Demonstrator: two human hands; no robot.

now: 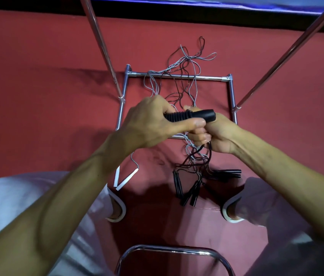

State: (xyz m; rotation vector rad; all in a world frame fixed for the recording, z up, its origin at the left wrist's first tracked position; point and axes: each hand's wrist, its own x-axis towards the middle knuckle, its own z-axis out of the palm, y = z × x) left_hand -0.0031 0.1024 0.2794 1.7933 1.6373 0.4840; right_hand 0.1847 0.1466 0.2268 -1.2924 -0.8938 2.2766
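1. A red floor (37,76) filled the view, seen from above by a seated person whose two bare forearms reached forward.
2. A chrome tube frame (206,77) lay flat on the floor as a rectangle. Two slanted poles (101,46) rose from its sides toward the upper corners.
3. The left hand (149,120) hovered over the frame's near bar. Its grip was curled tightly round the ribbed half of a black handle (191,115), with the thumb pressed along it.
4. The right hand (220,136) touched the left. Its grip was closed round a bundle of thin cords (196,156) hanging below the fist, and the handle's smooth end lay across its top.
5. The cords, grey and dark, ran in a tangle over the frame's far bar and trailed down to the floor. They looked limp, light and quick to snag, so they seemed best taken close to the handle and drawn slowly.
6. The spare black handles (189,196) lay clustered on the floor below the hands.
7. The held handle stayed level in the air between both hands. It looked light and stiff, and its ribs seemed a surer hold than the smooth end.
8. Two white handles (126,179) lay to the left.
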